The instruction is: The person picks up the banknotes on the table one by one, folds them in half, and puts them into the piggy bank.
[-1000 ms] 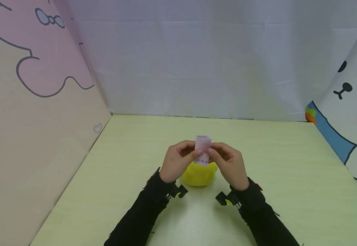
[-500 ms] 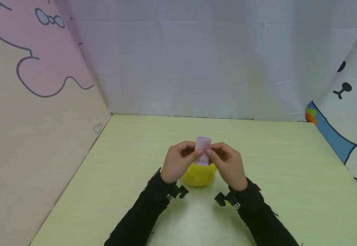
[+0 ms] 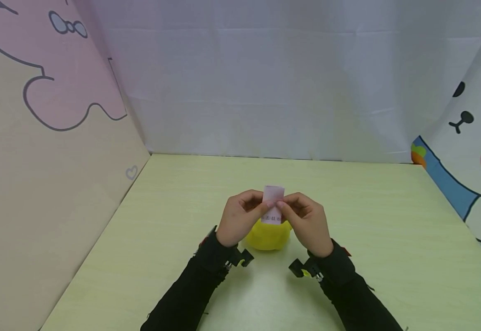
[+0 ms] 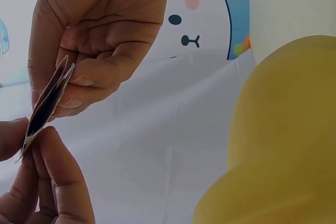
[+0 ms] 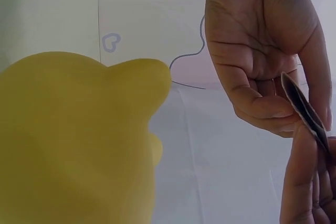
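Note:
A small pinkish-white slip of paper (image 3: 273,193) with dark printed characters near its lower edge is held up between both hands. My left hand (image 3: 239,218) pinches its left side between thumb and fingers. On the other side, my right hand (image 3: 309,225) pinches it too, the thumbs nearly meeting across its front. Edge-on in the left wrist view, the folded paper (image 4: 48,100) gapes in two layers with a dark inside. Behind and below the hands sits a smooth yellow rounded object (image 3: 267,238), its top hidden; the right wrist view shows a stubby bump (image 5: 149,80) on it.
The pale wooden table (image 3: 174,193) meets a white cloth backdrop (image 3: 240,92) at the back. A beige and pink printed wall (image 3: 50,184) stands at left, and a panel with a white cartoon animal (image 3: 472,147) at right.
The paper has come down slightly and its curled top edge looks flatter. My right thumb has slid a little left toward the left thumb. The yellow object has stayed in place.

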`<state>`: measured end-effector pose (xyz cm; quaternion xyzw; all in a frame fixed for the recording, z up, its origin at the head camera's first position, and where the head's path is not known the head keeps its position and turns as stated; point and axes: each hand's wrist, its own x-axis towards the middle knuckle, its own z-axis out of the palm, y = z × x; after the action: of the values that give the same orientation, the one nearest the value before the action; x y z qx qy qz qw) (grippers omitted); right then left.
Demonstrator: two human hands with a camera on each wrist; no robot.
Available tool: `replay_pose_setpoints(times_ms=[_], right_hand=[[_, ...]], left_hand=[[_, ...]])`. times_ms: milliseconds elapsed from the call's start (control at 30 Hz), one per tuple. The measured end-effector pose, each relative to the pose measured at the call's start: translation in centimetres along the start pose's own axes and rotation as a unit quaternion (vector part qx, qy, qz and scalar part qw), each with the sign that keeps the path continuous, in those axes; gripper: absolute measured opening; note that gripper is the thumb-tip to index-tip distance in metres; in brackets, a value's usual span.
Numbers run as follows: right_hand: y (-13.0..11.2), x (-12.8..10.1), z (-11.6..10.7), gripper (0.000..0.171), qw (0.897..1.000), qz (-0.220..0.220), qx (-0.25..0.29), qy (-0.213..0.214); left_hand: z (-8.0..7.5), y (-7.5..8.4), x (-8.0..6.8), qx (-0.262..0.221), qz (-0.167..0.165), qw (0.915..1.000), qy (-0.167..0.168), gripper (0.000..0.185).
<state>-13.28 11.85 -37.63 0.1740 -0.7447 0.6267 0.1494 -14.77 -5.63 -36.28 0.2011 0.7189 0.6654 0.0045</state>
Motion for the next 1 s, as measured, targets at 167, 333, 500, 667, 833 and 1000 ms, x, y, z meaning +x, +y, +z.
replay_pose_setpoints(times_ms=[167,333,500,667,833,1000], right_hand=[[0.01,-0.07,0.13,0.005,1.000,-0.007,0.004,-0.012],[0.04,-0.09,0.19,0.007,1.000,-0.007,0.007,-0.021],[0.16,-0.04,0.18,0.010,0.999,0.007,0.009,-0.036],[0.31,0.10,0.23,0.015,0.997,0.028,0.012,-0.070],[0.18,0.15,0.32,0.017,0.993,0.046,0.032,-0.099],[0.05,0.18,0.34,0.016,0.993,0.056,0.032,-0.101]], left_hand=[[0.01,0.02,0.03,0.000,0.000,0.9999,0.010,0.020],[-0.01,-0.04,0.05,0.003,-0.005,0.9999,0.015,0.019],[-0.07,-0.16,0.07,0.013,0.000,0.9997,0.022,0.018],[-0.10,-0.08,0.11,0.014,0.009,0.9993,0.033,0.017],[-0.14,0.04,0.16,0.009,0.011,0.9992,0.037,0.017],[-0.14,0.00,0.27,0.008,0.012,0.9993,0.034,0.018]])
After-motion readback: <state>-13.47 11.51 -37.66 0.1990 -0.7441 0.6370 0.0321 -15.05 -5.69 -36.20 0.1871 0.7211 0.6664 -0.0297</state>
